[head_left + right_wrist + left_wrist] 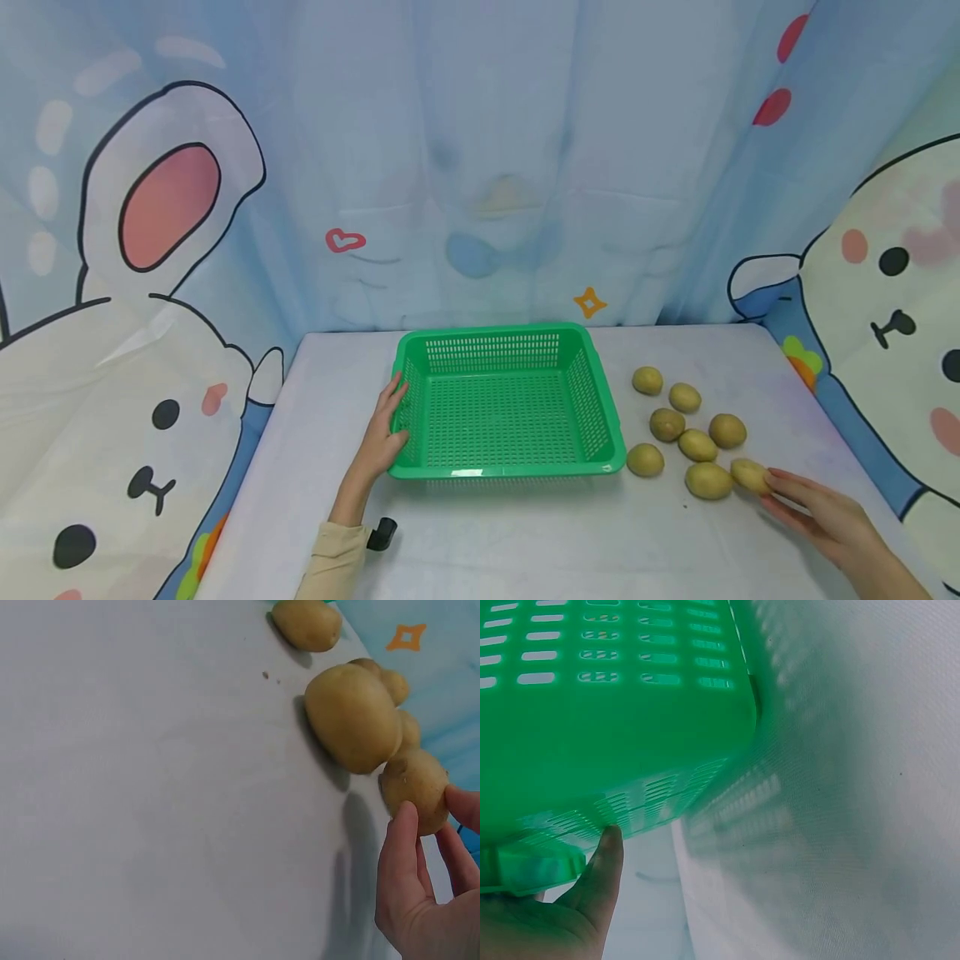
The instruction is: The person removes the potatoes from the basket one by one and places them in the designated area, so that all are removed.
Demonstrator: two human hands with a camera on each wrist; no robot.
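A green plastic basket (506, 472) with slotted sides sits on the white-covered table, nothing inside it. My left hand (381, 446) holds its left rim; in the left wrist view a digit of the left hand (577, 919) reaches below the rim to the outer wall. At the right, my right hand (825, 518) pinches a yellow-brown potato (748, 475) between thumb and fingers. The right wrist view shows this potato (418, 787) at the fingertips, close by a larger potato (352, 720). Several other potatoes (698, 446) lie loosely grouped between the basket and my right hand.
One potato (646, 460) lies right beside the basket's near right corner. Behind the table (480, 542) hangs a light blue cartoon-printed curtain (495, 167), which also covers both sides. A small black device (382, 534) sits at my left wrist.
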